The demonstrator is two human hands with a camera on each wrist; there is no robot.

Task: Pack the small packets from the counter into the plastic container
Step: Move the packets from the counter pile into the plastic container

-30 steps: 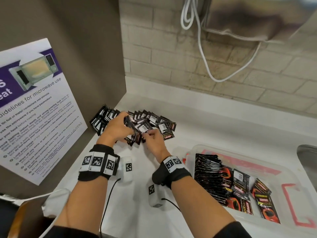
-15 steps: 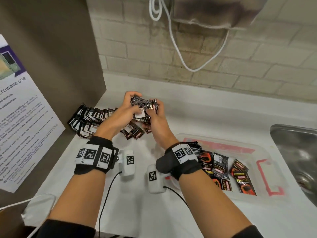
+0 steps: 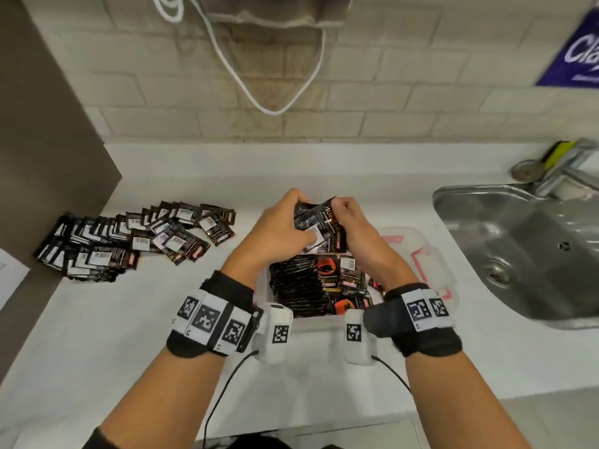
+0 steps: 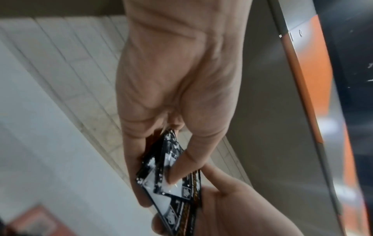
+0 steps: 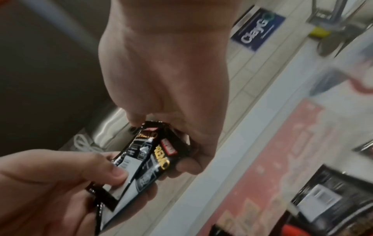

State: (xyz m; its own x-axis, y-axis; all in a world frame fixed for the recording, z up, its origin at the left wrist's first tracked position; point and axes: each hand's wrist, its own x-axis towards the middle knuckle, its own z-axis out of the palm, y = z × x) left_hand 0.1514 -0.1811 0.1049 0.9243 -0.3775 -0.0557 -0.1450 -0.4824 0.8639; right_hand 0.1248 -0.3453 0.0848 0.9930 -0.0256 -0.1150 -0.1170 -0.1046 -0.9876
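Above the clear plastic container (image 3: 431, 254) on the white surface (image 3: 97, 335), a small stack of black foil packets (image 3: 319, 225) is gripped from both sides, the left hand (image 3: 278, 228) and the right hand (image 3: 351, 226) each curled round it. More black packets are seen packed inside the container, and a loose pile of the same packets (image 3: 129, 238) is spread on the surface well to the left

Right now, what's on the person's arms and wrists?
Each wrist wears a black band: left wrist band, right wrist band, both with white square-code tags. A white camera pod with a code tag and a thin black cable sits inside each wrist. Dark sleeves are pushed up; forearms bare.
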